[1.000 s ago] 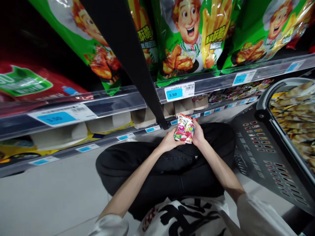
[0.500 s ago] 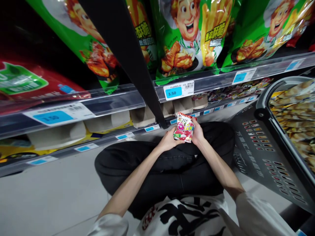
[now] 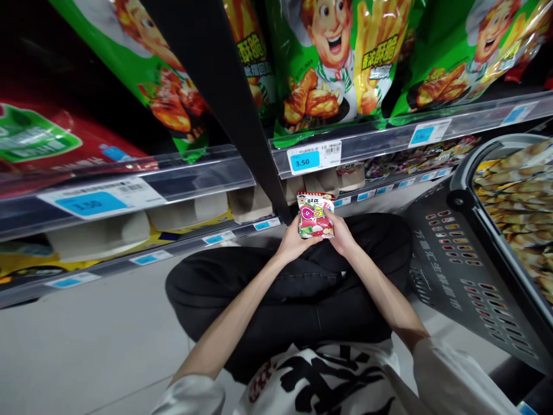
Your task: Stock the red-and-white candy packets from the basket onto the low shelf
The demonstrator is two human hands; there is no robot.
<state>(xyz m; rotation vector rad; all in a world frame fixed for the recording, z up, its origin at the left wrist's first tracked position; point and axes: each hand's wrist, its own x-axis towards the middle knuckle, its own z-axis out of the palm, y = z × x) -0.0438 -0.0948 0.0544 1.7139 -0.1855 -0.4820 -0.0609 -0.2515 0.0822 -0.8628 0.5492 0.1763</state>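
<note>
Between my two hands I hold a small candy packet (image 3: 314, 216), white and pink with a red striped top edge and bright lettering. My left hand (image 3: 294, 241) grips its left side and lower edge from underneath. My right hand (image 3: 340, 231) closes on the right side, with the thumb lying over the printed front. The packet is held upright above my crossed legs (image 3: 285, 288), close to the lowest shelf. The fingers behind the packet are hidden.
Green snack bags (image 3: 328, 69) stand on the shelf above, behind a price rail (image 3: 380, 135). A black post (image 3: 224, 86) divides the shelving. On the right is a grey basket (image 3: 453, 276) beside many yellowish packets (image 3: 518, 213). Open cartons (image 3: 103, 233) line the bottom shelf.
The packet has shifted a little to the left and up, and its front has turned slightly. My right thumb has moved from its edge onto the front.
</note>
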